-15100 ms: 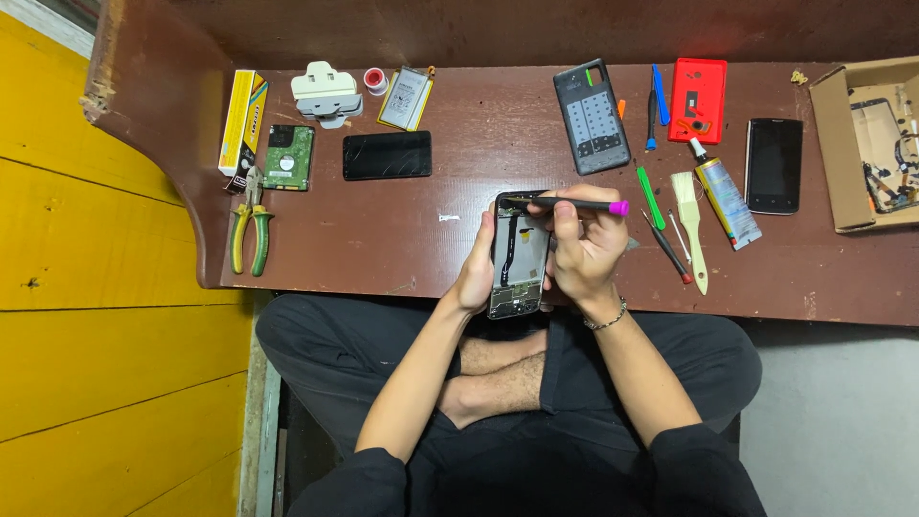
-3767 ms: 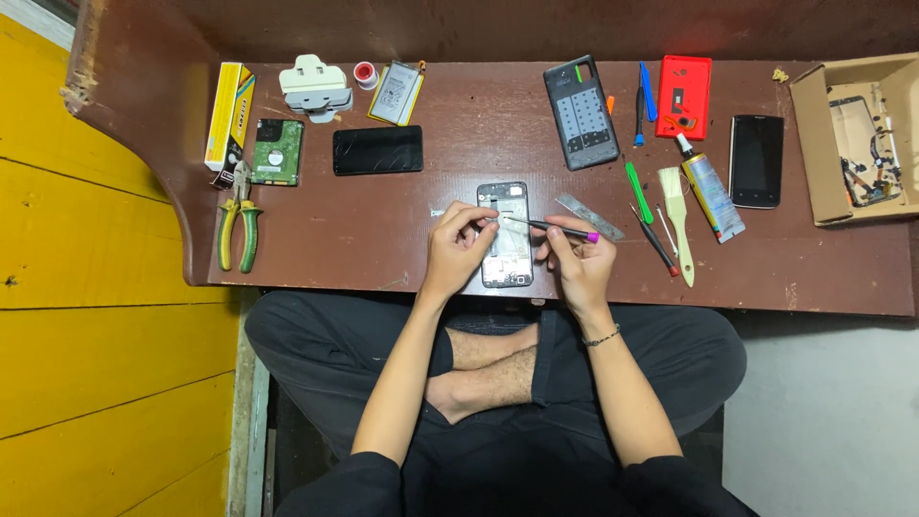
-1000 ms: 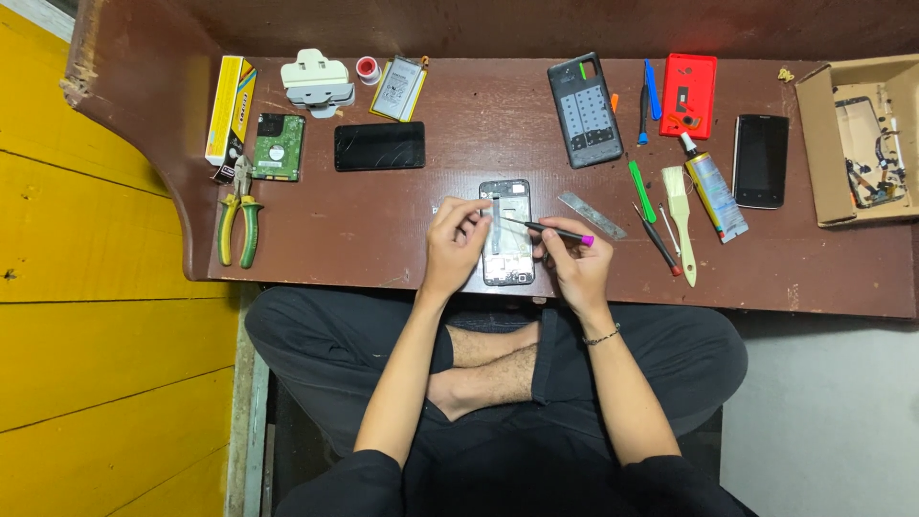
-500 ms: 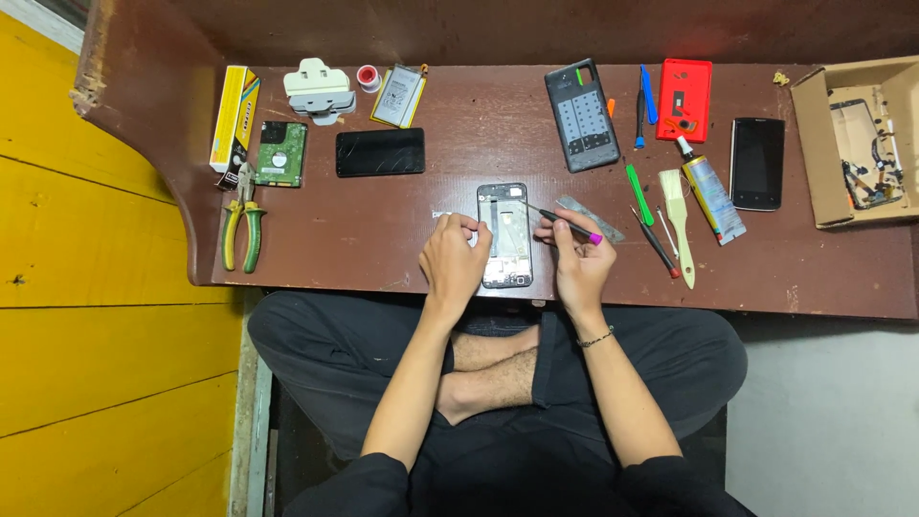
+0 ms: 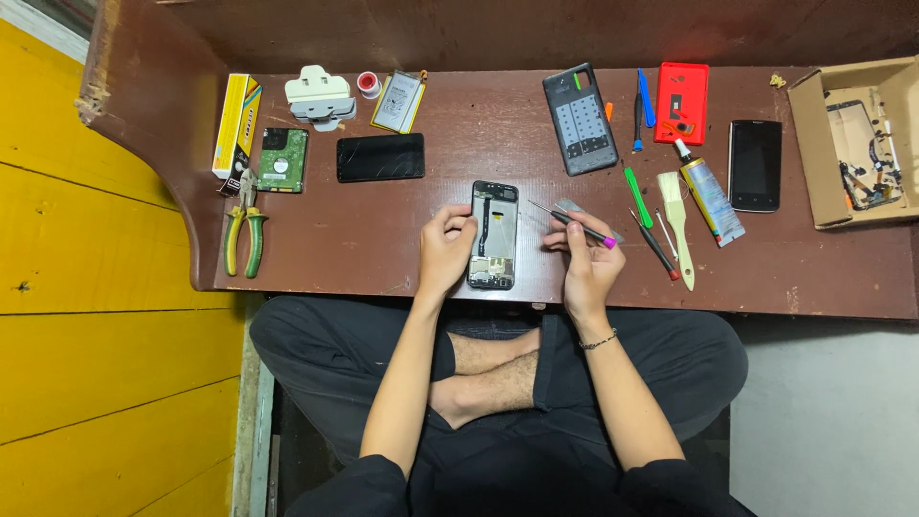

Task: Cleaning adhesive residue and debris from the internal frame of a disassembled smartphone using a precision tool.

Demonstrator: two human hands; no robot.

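An opened phone (image 5: 494, 235) with its insides showing lies flat on the brown table (image 5: 383, 239) near the front edge. My left hand (image 5: 444, 247) rests against the phone's left side, fingers on its upper edge. To the right of the phone, my right hand (image 5: 586, 260) holds a thin screwdriver (image 5: 574, 223) with a pink end. Its tip points up and left, clear of the phone. A grey flat strip (image 5: 586, 211) lies under the screwdriver.
Green-handled pliers (image 5: 243, 230), a circuit board (image 5: 283, 160), a yellow box (image 5: 236, 123) and a dark phone (image 5: 380, 157) lie at left. A grey back cover (image 5: 579, 119), red case (image 5: 681, 102), brush (image 5: 679, 222), glue tube (image 5: 711, 198), black phone (image 5: 754, 165) and cardboard box (image 5: 852, 134) lie at right.
The screwdriver tip has come off the phone and moved to the right with my right hand. My left hand has stayed on the phone's left side.
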